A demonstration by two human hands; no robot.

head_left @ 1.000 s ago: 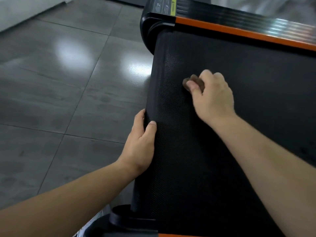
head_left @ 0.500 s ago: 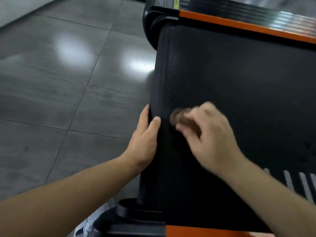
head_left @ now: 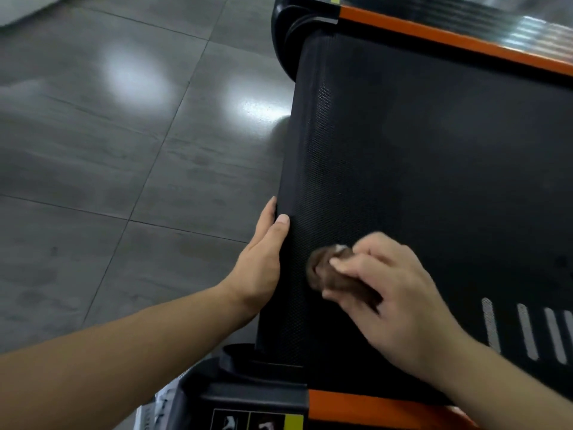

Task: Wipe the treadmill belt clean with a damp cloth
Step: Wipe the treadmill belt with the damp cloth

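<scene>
Grey tiled floor (head_left: pixel 108 187) lies left. I observe the left hand (head_left: pixel 259 268) gripping the treadmill belt (head_left: pixel 434 169) edge; the right hand (head_left: pixel 393 299) pinches a brown cloth (head_left: pixel 322 271) against it.

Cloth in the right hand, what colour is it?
The cloth is dark brown, bunched under the right hand; the head view shows it.

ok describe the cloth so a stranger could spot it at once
Find the wide black treadmill belt between orange rails. At its rounded end the left hand holds the edge, and the right hand sits just beside it. The cloth is the small brown wad pinched in that right hand, the only brown thing on the black belt.
</scene>
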